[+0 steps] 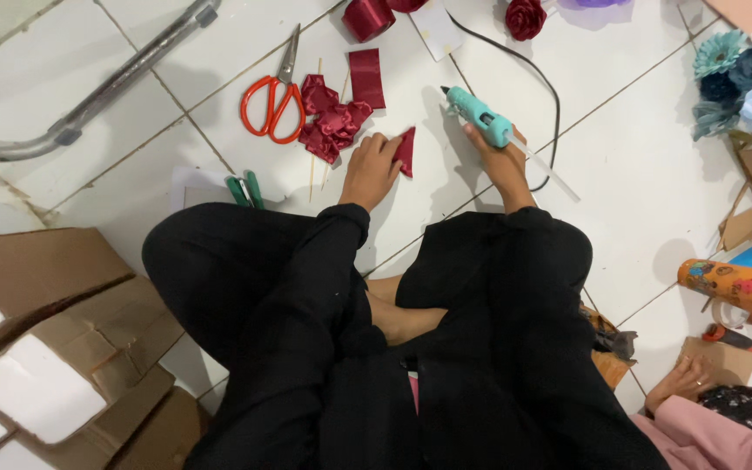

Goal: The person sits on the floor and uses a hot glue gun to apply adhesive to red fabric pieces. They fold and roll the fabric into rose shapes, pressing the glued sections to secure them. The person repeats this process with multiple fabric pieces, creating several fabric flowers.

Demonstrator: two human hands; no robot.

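My left hand (370,170) pinches a folded dark red ribbon piece (406,150) against the white tiled floor. My right hand (500,157) grips a teal glue gun (479,114) with its nozzle pointing up and left, a little to the right of the ribbon piece. A clear glue stick juts from the gun's back. A pile of folded red ribbon petals (328,122) and a flat red ribbon strip (366,77) lie just left of my left hand. Orange-handled scissors (275,96) rest beside the pile.
A red ribbon roll (368,17) and a red ribbon rose (525,16) lie at the top. Blue paper flowers (746,83) are at the right. Cardboard boxes (54,348) sit at the left. Another person's hand (685,381) and an orange tube (733,287) are at lower right.
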